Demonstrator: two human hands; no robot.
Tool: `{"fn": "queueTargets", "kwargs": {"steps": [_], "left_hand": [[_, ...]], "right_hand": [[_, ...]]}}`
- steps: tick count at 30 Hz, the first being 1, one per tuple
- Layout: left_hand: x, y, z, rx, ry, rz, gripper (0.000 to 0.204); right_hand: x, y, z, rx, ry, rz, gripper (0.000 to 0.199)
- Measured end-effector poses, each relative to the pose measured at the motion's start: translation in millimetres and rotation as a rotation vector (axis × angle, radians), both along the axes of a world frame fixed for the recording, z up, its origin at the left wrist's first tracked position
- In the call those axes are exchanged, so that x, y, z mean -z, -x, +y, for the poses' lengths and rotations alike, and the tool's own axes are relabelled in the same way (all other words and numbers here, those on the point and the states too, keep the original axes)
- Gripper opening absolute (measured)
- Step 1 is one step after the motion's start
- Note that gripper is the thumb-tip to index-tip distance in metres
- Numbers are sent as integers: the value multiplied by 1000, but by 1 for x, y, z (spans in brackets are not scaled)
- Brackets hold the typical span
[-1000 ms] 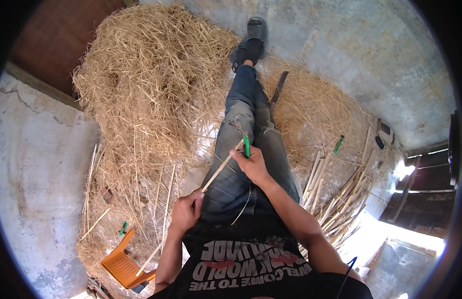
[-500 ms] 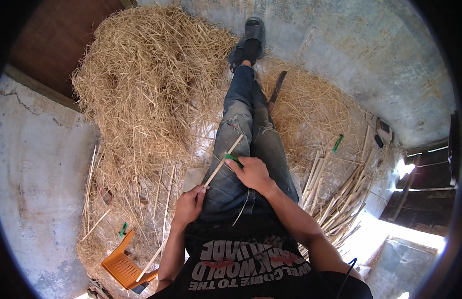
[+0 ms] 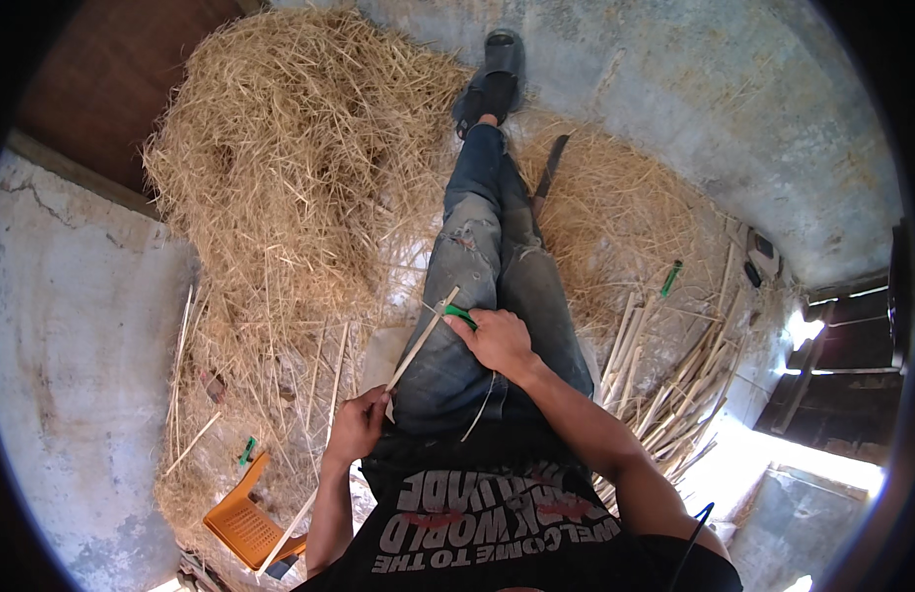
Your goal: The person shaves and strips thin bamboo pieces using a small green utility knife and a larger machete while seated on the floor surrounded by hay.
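A thin pale strip (image 3: 418,342), seemingly split bamboo, slants across my thighs. My left hand (image 3: 357,426) is closed round it near my left hip, and its lower part runs on past my forearm toward the orange chair. Closed on a green-handled knife (image 3: 459,315), my right hand (image 3: 501,341) rests over my lap. The knife's thin blade crosses the strip a little below its upper end. Most of the handle is hidden in my fingers. A narrow curled shaving (image 3: 482,409) lies on my jeans below my right hand.
Loose straw (image 3: 290,148) is heaped at the far left. A long dark blade (image 3: 549,170) lies right of my legs. Bamboo strips (image 3: 664,400) are piled at the right, near a green cutter (image 3: 671,278). An orange plastic chair (image 3: 245,523) and another green cutter (image 3: 246,451) are at lower left.
My left hand has drawn the strip down and left toward my hip. Less of the strip now sticks out past the knife; my right hand has barely moved.
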State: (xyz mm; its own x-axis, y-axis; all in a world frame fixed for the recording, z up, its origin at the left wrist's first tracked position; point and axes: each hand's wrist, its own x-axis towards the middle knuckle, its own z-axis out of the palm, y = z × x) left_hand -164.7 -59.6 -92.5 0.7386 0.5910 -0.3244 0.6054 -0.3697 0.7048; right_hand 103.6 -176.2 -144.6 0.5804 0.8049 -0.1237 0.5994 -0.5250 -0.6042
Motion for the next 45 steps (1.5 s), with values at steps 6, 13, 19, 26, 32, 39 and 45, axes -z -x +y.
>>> {"fn": "queueTargets", "kwargs": {"steps": [6, 13, 19, 26, 32, 39, 45], "left_hand": [[-11, 11, 3, 9, 19, -31, 22], [16, 40, 22, -21, 186, -67, 32], [24, -18, 19, -171, 817, -164, 45], [45, -30, 29, -206, 1138, -163, 45], [41, -22, 28, -245, 1174, -131, 46], [33, 3, 26, -253, 1149, -138, 48], [6, 6, 29, -214, 1078, -118, 45]], "right_hand": [[14, -14, -3, 232, -77, -45, 60], [2, -45, -11, 331, -287, 64, 52], [-11, -9, -7, 77, -229, 200, 54], [7, -4, -8, -35, -90, 116, 62], [10, -1, -6, 67, 3, -32, 60], [3, -4, -5, 87, 31, -31, 60], [6, -30, -7, 356, -35, -152, 57]]}}
